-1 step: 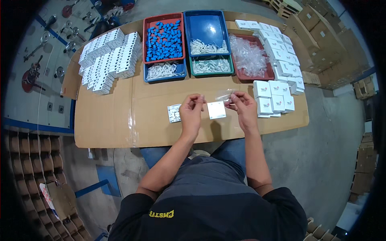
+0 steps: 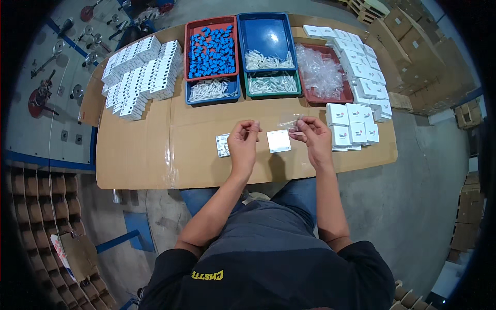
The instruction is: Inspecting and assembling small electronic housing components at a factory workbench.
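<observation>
Clear bag [image 2: 289, 121] pinched in right hand [image 2: 315, 135] — left hand [image 2: 243, 142] nr.

Clear glossy plastic bag [image 2: 288, 121] — matt cardboard tabletop [image 2: 139, 155]

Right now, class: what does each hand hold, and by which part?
The right hand pinches a small clear plastic bag at its edge; whether the left hand holds anything cannot be told.

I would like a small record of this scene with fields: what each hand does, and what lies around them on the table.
left hand: raised over the table, fingertips pinched; anything held is too small to tell
right hand: holds a small clear plastic bag
between hands: white square plate
beside left hand: metal-framed part
behind: red tray of blue parts
right: white boxes
</observation>
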### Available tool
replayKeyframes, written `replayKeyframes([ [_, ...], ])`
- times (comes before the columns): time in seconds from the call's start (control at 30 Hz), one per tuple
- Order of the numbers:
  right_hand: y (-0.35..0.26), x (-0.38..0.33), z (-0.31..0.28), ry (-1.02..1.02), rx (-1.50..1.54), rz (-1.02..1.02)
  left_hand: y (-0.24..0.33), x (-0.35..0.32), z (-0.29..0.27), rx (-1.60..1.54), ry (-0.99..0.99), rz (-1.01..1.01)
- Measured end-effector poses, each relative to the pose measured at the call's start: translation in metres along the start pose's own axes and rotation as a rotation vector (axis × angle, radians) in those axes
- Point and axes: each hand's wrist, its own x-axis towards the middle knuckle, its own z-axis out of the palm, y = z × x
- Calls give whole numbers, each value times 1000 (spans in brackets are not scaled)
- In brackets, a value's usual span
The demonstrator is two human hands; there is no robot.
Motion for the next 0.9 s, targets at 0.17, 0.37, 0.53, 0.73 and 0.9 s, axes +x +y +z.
replayKeyframes([
  [0.17,8,-2,10,8,-69,-2,16,-19,-6,362,-86,321],
  [0.37,21,-15,35,-32,-58,65,18,-23,2,555,-255,456],
  [0.53,20,-23,42,-78,-16,98,16,-19,-8,590,-227,477],
  [0.73,27,-23,44,-107,-114,59,15,-23,-11,517,-169,355],
  [0.9,37,-22,42,-157,-266,14,5,-21,-15,485,-152,256],
])
